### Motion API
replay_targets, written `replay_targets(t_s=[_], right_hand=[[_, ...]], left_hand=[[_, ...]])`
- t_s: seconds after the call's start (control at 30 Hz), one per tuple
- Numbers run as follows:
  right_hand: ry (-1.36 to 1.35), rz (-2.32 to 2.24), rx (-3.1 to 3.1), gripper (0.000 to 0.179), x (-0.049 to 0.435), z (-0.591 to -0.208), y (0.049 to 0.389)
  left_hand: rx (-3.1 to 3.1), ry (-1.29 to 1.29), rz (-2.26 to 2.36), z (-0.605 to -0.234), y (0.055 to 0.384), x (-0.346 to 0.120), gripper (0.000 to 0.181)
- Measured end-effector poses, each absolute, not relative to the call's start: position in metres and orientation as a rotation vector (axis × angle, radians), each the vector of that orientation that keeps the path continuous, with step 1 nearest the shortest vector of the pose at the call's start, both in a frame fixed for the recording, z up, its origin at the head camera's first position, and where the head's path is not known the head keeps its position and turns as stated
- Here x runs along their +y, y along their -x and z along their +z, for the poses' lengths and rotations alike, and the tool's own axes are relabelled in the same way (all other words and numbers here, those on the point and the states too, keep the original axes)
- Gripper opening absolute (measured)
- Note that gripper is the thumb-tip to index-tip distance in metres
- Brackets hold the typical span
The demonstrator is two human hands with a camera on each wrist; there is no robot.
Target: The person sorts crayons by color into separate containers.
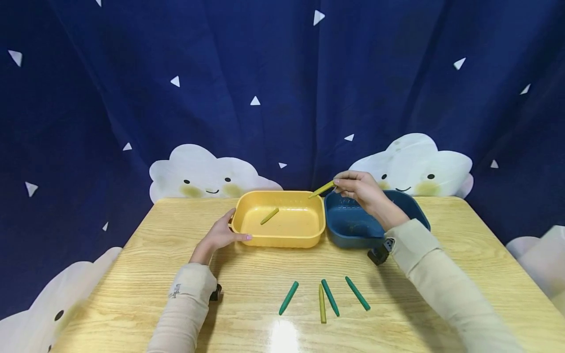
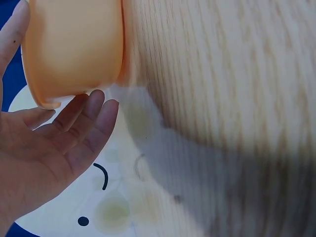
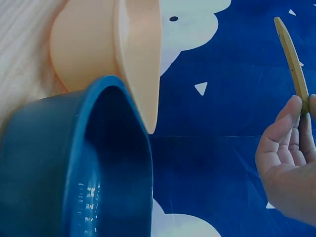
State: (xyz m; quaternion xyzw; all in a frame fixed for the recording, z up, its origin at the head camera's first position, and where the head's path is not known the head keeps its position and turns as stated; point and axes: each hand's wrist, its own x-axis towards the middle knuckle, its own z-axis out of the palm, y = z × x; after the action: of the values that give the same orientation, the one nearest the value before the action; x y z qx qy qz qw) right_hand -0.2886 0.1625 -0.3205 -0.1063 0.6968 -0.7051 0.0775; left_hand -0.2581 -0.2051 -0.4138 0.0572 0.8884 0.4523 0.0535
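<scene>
Before a dark blue curtain [image 1: 282, 63], the tabletop [image 1: 247, 279] carries a yellow tub [image 1: 278, 241], best steadied lightly by the left hand [image 1: 221, 231], fingers loosely apart, while the right hand [image 1: 365, 192], fingers clamped on a yellow crayon [image 1: 322, 189] near the tub's right rim, should hold its tip clear.

Dark blue curtain [image 1: 282, 59], white triangles [image 1: 319, 17], smiling clouds [image 1: 198, 164]; pale wood-grain table [image 1: 132, 274], bright glare [image 1: 284, 336].

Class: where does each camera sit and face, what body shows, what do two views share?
Head: worn there, facing forward and down at table; left hand, right hand show.
Left wrist: worn there, facing yellow basin's end; left hand shows.
Right wrist: worn there, facing blue basin, yellow basin, curtain; right hand shows.
Head and right wrist share the pinched yellow crayon.
</scene>
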Motion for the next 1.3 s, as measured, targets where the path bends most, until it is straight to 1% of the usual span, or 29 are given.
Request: replay_targets(t_s=[0.07, 0.17, 0.27, 0.3, 0.47, 0.7, 0.77, 0.9, 0.97, 1.3], right_hand=[[0.312, -2.121, 2.076, 0.01, 0.159, -0.319, 0.292], [0.294, -2.154, 2.045, 0.006, 0.153, -0.317, 0.298], [0.275, -2.166, 2.039, 0.011, 0.149, -0.315, 0.304], [0.269, -2.171, 2.035, 0.015, 0.148, -0.314, 0.306], [0.238, -2.167, 2.048, 0.013, 0.142, -0.31, 0.315], [0.22, -2.129, 2.094, 0.004, 0.132, -0.306, 0.325], [0.217, -2.114, 2.108, 0.009, 0.129, -0.305, 0.328], [0.197, -2.088, 2.132, 0.03, 0.123, -0.305, 0.333], [0.19, -2.087, 2.124, 0.035, 0.12, -0.305, 0.335], [0.182, -2.091, 2.126, 0.035, 0.105, -0.307, 0.348]], left_hand=[[2.692, -0.172, 1.38, -0.414, 0.258, -0.205, 0.103], [2.688, -0.166, 1.378, -0.413, 0.258, -0.206, 0.103], [2.694, -0.171, 1.37, -0.414, 0.259, -0.206, 0.102], [2.695, -0.174, 1.369, -0.414, 0.259, -0.207, 0.101], [2.704, -0.188, 1.367, -0.414, 0.259, -0.206, 0.1], [2.71, -0.177, 1.359, -0.413, 0.259, -0.205, 0.101], [2.709, -0.171, 1.36, -0.413, 0.259, -0.206, 0.102], [2.704, -0.167, 1.358, -0.413, 0.259, -0.206, 0.103], [2.699, -0.169, 1.362, -0.414, 0.259, -0.206, 0.103], [2.697, -0.178, 1.377, -0.416, 0.26, -0.206, 0.101]])
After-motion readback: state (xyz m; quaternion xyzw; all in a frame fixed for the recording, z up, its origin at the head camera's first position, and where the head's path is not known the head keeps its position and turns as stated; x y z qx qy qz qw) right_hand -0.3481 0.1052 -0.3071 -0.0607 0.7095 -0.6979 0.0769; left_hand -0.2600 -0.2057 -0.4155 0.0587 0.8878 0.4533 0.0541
